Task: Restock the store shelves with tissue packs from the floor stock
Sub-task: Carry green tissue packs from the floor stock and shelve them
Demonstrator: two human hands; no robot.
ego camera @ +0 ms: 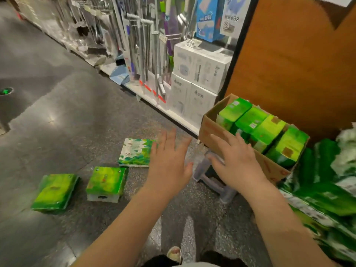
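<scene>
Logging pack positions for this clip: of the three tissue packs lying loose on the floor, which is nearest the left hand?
The white-and-green patterned pack, its right edge beside the left hand's fingers. The two plain green packs lie farther left.
</scene>
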